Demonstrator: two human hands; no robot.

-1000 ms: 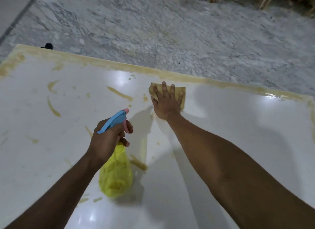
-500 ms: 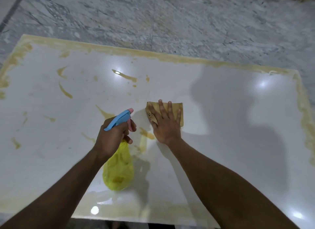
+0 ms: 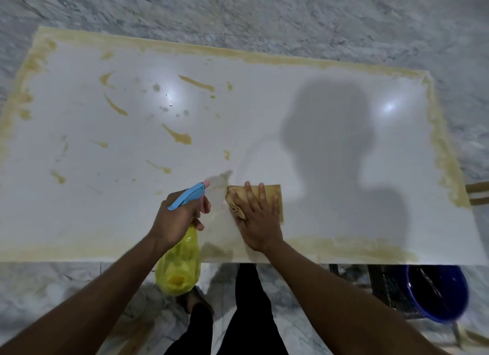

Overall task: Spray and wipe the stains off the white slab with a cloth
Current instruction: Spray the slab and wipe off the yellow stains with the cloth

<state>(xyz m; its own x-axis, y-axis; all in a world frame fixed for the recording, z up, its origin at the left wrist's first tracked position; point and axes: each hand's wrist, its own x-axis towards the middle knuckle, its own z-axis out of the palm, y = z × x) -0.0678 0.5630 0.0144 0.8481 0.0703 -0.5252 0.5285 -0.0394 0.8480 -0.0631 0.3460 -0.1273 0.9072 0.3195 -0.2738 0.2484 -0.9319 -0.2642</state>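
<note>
The white slab [image 3: 330,63] lies flat in front of me, with several yellow-brown streaks on its left half and a stained band along its edges. A folded tan cloth [image 3: 275,196] lies near the slab's front edge. My right hand [image 3: 258,219] presses flat on the cloth with straight, spread fingers. Just to its left, my left hand [image 3: 176,219] grips the neck of a yellow spray bottle [image 3: 180,267] with a blue and pink trigger head, its nozzle pointing toward the cloth.
A blue bucket [image 3: 439,294] stands on the marble floor [image 3: 238,11] under the slab's front right corner, beside a dark wire frame. My legs in dark trousers stand below the front edge. A wooden piece shows at the right edge.
My right hand has dragged the cloth from the far edge back to the near edge of the slab. The view has tilted down, and my left hand has kept the bottle beside it.
</note>
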